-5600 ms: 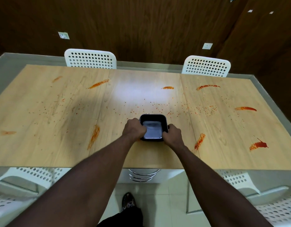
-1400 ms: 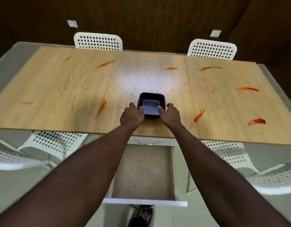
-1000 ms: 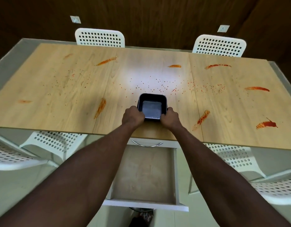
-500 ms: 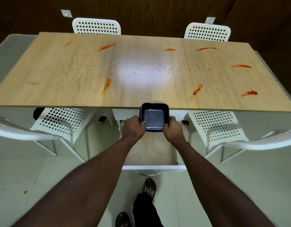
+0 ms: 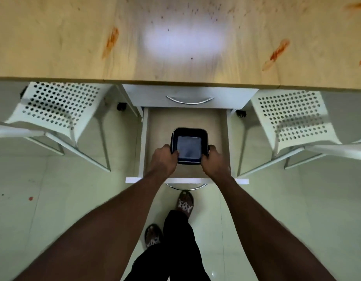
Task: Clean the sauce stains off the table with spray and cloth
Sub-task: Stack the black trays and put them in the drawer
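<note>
The container (image 5: 189, 147) is within the walls of the open drawer (image 5: 161, 122), with the left hand (image 5: 164, 161) at its 8 o'clock side and the right hand (image 5: 215, 162) at its 4 o'clock side. From the drawer, the table (image 5: 53, 37) lies at 12 o'clock, the left chair (image 5: 60, 106) at 10 o'clock and the right chair (image 5: 291, 116) at 2 o'clock.

1. The open drawer (image 5: 161, 122) is standing pulled out below the worktop (image 5: 53, 37) edge, its white side walls hemming the space left and right.
2. The black container (image 5: 188, 130), with the left hand (image 5: 164, 159) and right hand (image 5: 215, 160) gripping its sides, is filling the drawer's middle; bare drawer floor is showing beyond it and along both flanks.
3. The shut upper drawer (image 5: 151, 96) and the worktop edge are overhanging the far end.
4. The left chair (image 5: 57, 106) and right chair (image 5: 291, 116) are flanking the drawer, with strips of floor (image 5: 122, 151) lying between.
</note>
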